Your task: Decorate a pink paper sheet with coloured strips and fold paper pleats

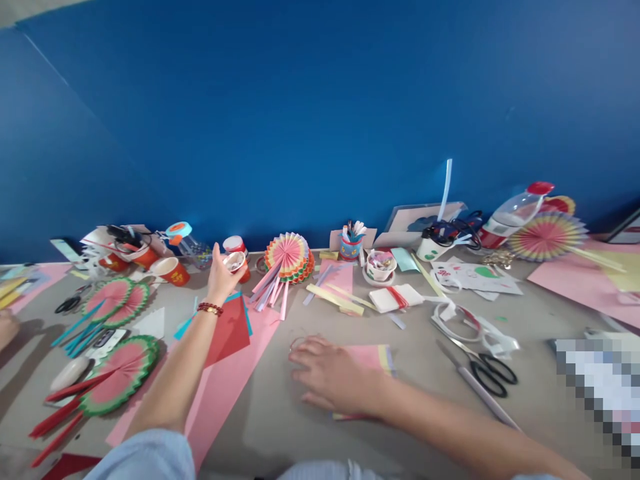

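Observation:
My left hand (pixel 224 275), with a beaded bracelet at the wrist, reaches to the back of the table and is wrapped round a red paper cup (pixel 245 272). Something pale lies in the cup, too small to make out. Another red cup (pixel 234 244) stands just behind. My right hand (pixel 333 373) lies palm down, fingers spread, at the left side of pink and yellow layered paper (pixel 367 357). By its fingertips a thin loop of thread or wire (pixel 296 343) shows. Red paper (pixel 230 330) and pink paper (pixel 255 347) lie near my left forearm.
Folded paper fans (pixel 287 257) stand at the back, and watermelon-coloured fans (pixel 123 373) lie left. Scissors (pixel 493 373) and a craft knife (pixel 480 390) lie right. A bottle (pixel 517 213) leans near the blue wall (pixel 320 120). Another person's hand (pixel 7 327) shows at the left edge.

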Demonstrator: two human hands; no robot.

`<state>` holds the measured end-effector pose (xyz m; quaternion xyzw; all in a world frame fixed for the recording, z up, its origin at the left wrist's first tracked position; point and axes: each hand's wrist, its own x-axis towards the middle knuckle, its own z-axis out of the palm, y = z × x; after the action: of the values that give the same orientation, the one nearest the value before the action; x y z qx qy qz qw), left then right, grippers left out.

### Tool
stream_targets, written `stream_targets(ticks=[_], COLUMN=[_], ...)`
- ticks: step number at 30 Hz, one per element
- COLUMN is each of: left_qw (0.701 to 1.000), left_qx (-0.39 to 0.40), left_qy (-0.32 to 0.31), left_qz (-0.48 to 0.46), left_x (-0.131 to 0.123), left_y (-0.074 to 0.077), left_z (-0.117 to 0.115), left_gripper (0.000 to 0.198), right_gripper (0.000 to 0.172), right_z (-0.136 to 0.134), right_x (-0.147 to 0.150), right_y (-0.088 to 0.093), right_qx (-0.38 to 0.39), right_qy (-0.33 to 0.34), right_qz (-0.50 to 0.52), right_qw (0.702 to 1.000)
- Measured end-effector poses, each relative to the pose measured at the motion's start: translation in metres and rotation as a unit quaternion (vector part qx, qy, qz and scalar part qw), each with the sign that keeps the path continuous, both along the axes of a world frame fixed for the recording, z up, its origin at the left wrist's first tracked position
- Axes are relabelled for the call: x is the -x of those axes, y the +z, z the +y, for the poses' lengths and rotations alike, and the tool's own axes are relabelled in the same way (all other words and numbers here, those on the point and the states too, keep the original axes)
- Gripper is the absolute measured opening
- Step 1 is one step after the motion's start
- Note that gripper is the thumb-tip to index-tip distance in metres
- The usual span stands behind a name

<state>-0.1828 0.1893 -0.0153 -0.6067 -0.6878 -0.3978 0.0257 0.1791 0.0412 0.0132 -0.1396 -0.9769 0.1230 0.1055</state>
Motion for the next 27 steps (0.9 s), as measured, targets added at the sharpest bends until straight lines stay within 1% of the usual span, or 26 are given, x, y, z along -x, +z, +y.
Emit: stream_targets(ticks=[2, 5, 8, 11, 16, 18, 20, 21, 22, 24, 25, 27], left_qw=[1.000, 1.000, 1.000, 1.000, 1.000, 1.000, 1.000, 0.999, 0.999, 0.998, 0.997, 0.992], left_qx=[0.004, 0.010, 0.014, 0.018, 0.026, 0.027, 0.018, 0.005, -0.011, -0.036, -0.041, -0.027], left_qy=[0.000, 0.000, -0.002, -0.001, 0.004, 0.005, 0.004, 0.005, 0.001, -0.017, -0.039, -0.108], left_qz=[0.000, 0.005, 0.009, 0.010, 0.010, 0.011, 0.021, 0.035, 0.047, 0.055, 0.057, 0.066], left_x=[0.000, -0.001, -0.003, -0.006, -0.006, -0.006, -0.010, -0.013, -0.019, -0.035, -0.046, -0.072], left_y=[0.001, 0.006, 0.007, 0.005, 0.001, 0.003, 0.006, 0.008, 0.009, 0.013, 0.014, 0.016], left_z=[0.000, 0.000, 0.001, 0.002, 0.000, -0.007, -0.020, -0.029, -0.039, -0.062, -0.073, -0.097], left_gripper=[0.113, 0.114, 0.113, 0.113, 0.114, 0.116, 0.114, 0.109, 0.099, 0.067, 0.051, 0.031], right_gripper=[0.033, 0.029, 0.027, 0.028, 0.026, 0.027, 0.030, 0.032, 0.034, 0.040, 0.044, 0.050], right_z=[-0.003, -0.006, -0.006, -0.006, -0.009, -0.012, -0.014, -0.014, -0.014, -0.014, -0.013, -0.012], right_x=[-0.019, -0.041, -0.057, -0.070, -0.095, -0.107, -0.117, -0.121, -0.123, -0.123, -0.121, -0.115], right_y=[-0.003, -0.004, 0.000, 0.002, -0.008, -0.014, -0.021, -0.024, -0.027, -0.030, -0.031, -0.031], right_qx=[0.029, 0.065, 0.093, 0.110, 0.092, 0.080, 0.068, 0.062, 0.057, 0.054, 0.059, 0.074], right_qy=[-0.020, -0.069, -0.113, -0.149, -0.201, -0.217, -0.245, -0.265, -0.284, -0.309, -0.311, -0.302], right_qz=[0.007, 0.009, 0.025, 0.044, 0.057, 0.064, 0.064, 0.060, 0.055, 0.042, 0.032, 0.008], right_qw=[0.999, 0.995, 0.989, 0.982, 0.974, 0.971, 0.965, 0.960, 0.956, 0.948, 0.948, 0.950])
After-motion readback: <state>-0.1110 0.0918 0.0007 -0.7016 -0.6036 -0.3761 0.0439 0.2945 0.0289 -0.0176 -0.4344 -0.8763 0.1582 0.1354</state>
